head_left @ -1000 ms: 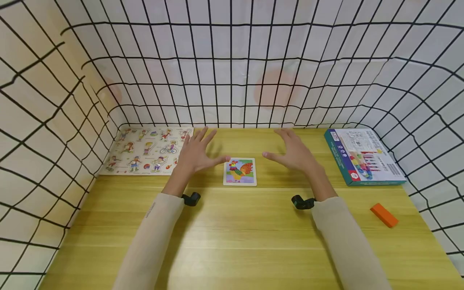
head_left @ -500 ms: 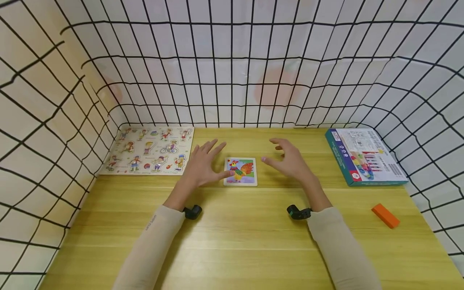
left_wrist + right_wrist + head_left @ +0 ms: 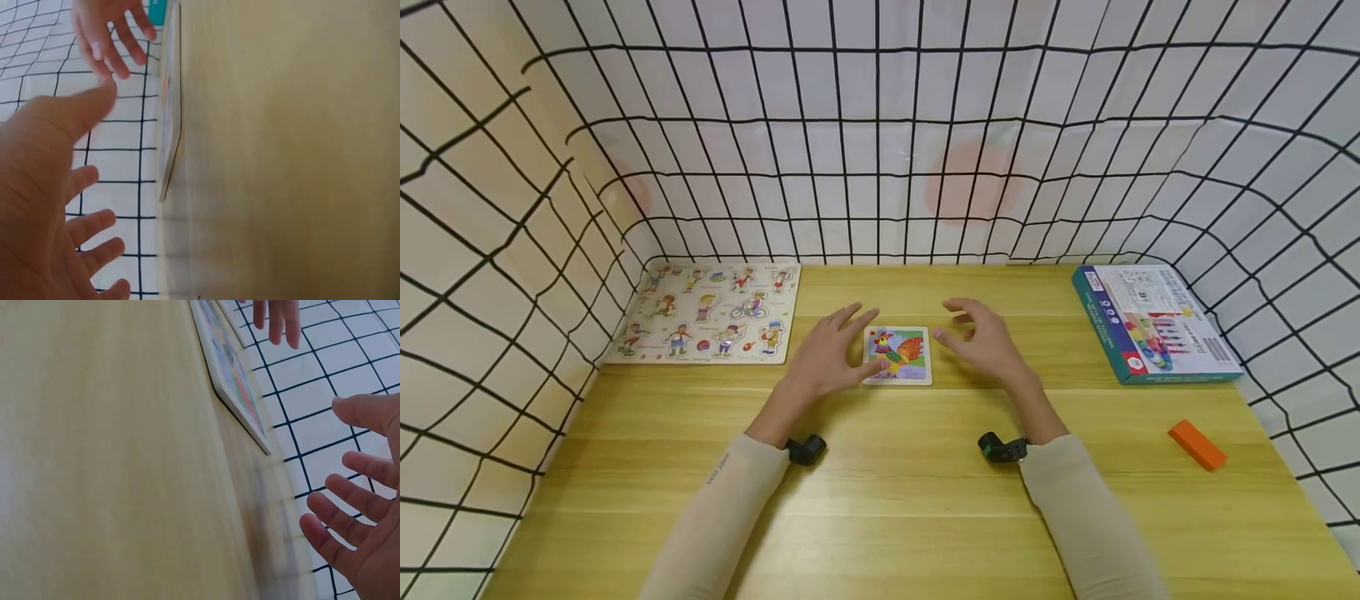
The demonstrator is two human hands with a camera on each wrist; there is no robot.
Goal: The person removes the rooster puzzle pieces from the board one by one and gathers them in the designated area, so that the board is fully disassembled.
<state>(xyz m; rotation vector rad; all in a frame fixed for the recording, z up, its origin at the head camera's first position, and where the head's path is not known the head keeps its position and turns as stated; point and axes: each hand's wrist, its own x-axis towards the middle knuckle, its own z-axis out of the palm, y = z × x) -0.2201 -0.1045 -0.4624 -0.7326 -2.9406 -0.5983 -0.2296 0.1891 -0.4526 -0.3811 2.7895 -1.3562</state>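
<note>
A small square picture puzzle with a colourful rooster (image 3: 904,353) lies flat on the wooden table between both hands. My left hand (image 3: 829,352) hovers at its left side, fingers spread, and the thumb overlaps the puzzle's lower left part in the head view. To the right, my right hand (image 3: 985,340) is held with relaxed, slightly bent fingers, its thumb tip close to the puzzle's right edge. Both wrist views show air between the fingers and the puzzle (image 3: 170,100). In the right wrist view the puzzle's thin pale edge (image 3: 234,400) is visible. Neither hand holds anything.
A wooden board with cartoon children figures (image 3: 707,312) lies at the back left. At the back right is a boxed toy set (image 3: 1157,325) with a teal side. An orange block (image 3: 1197,445) rests in front of it. A black grid-patterned white backdrop (image 3: 880,150) surrounds the table.
Both hands have moved inward and nearer to the body, closing in on the rooster puzzle from either side. The right fingers have bent a little more. The puzzle has stayed in place.
</note>
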